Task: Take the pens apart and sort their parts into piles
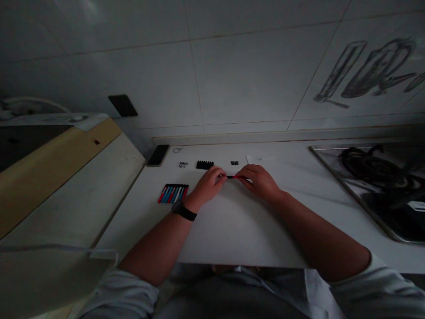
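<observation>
A slim red-and-black pen lies level between my two hands, just above the white counter. The fingers of my left hand are pinched at its black end. At the red end, my right hand has its thumb and fingers closed around it. To the left is a neat row of red, blue and white pens with black ends. Behind my left hand stands a row of black cap-like pieces. Small dark pieces sit behind the held pen, and tiny metallic parts lie farther left.
A phone rests at the counter's back left, near a small ring. Behind my right hand are thin clear pieces, too faint to name. A gas stove borders the right side, a white cabinet the left, and a tiled wall the back.
</observation>
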Demonstrator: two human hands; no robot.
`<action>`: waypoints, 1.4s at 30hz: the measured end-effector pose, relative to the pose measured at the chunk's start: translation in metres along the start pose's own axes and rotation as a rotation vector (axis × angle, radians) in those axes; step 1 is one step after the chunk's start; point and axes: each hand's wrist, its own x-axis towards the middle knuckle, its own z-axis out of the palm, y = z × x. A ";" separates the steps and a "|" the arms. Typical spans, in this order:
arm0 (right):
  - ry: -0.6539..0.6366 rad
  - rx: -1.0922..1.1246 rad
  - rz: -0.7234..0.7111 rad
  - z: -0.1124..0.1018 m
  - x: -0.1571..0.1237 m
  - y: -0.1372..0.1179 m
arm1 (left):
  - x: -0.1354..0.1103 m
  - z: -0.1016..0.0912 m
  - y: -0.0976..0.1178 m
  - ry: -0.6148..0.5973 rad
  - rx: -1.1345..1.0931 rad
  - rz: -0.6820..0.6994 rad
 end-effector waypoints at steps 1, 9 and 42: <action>0.000 0.000 0.003 0.000 0.000 0.000 | -0.001 0.000 0.000 0.012 -0.004 0.000; -0.003 0.013 0.001 -0.001 0.000 -0.001 | 0.000 -0.001 0.003 -0.034 0.017 -0.016; 0.196 0.609 0.483 0.003 0.003 0.013 | 0.001 -0.001 0.003 0.091 0.048 -0.016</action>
